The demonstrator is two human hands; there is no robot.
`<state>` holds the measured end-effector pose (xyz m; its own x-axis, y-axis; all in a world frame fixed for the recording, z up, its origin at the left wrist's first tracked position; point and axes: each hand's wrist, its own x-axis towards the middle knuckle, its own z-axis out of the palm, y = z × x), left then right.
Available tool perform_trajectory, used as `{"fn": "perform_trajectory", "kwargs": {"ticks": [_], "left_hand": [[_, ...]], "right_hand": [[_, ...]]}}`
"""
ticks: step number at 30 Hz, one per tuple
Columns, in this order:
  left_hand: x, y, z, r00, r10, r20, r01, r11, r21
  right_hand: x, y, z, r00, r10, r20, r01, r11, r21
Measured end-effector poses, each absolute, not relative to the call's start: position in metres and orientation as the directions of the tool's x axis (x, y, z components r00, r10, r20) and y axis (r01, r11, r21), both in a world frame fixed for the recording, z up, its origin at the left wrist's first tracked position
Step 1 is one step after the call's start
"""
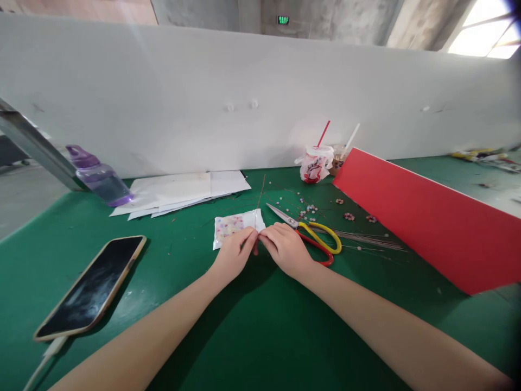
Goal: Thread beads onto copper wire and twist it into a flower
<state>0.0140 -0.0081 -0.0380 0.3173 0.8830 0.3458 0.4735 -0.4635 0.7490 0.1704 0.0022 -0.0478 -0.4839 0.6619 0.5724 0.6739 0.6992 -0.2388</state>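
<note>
My left hand [237, 248] and my right hand [287, 248] meet over the green table, fingertips pinched together. A thin brownish wire [260, 200] rises from between the fingers; any small piece on it is hidden by them. Just behind my left hand lies a clear packet of coloured beads [228, 224]. Scissors [292, 221] with one yellow and one red handle lie beside my right hand, blades pointing back left. A bundle of thin wires [368, 239] extends to the right of them. Loose beads [310, 208] and small bead clusters [349, 216] are scattered behind.
A phone [95, 285] with a cable lies at left. Farther back are a purple bottle [101, 176] and white papers [175, 190]. Drink cups [314, 163] with straws stand by the white partition [183, 98]. A red board [423, 217] stands at right.
</note>
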Motion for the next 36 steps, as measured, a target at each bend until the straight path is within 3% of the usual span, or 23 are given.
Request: {"fn": "perform_trajectory", "kwargs": {"ticks": [5,9,14,18,28,36], "left_hand": [[0.0112,-0.006,-0.0391,0.351,0.875,0.332,0.534,-0.479,0.697],[0.0106,-0.0053,-0.0405,0.362,0.886,0.29,0.563,-0.456,0.689],[0.0136,-0.0047,-0.0421,0.332,0.915,0.231,0.445,-0.367,0.817],[0.0152,-0.0053,-0.0437,0.357,0.915,0.185,0.383,-0.324,0.865],[0.0124,-0.0122,-0.0398,0.389,0.9,0.196,0.451,-0.372,0.811],[0.0128,-0.0104,-0.0421,0.376,0.905,0.2,0.409,-0.356,0.84]], "right_hand": [[0.1727,0.0029,-0.0496,-0.485,0.688,0.54,0.687,0.682,-0.252],[0.1752,0.0044,-0.0523,-0.569,0.633,0.524,0.705,0.704,-0.085],[0.1754,0.0035,-0.0519,-0.621,0.597,0.507,0.726,0.683,0.084],[0.1739,0.0009,-0.0501,-0.631,0.628,0.456,0.741,0.662,0.114],[0.1791,0.0011,-0.0449,-0.708,0.633,0.313,0.698,0.696,0.17],[0.1787,0.0017,-0.0458,-0.69,0.644,0.331,0.714,0.681,0.164]]}}
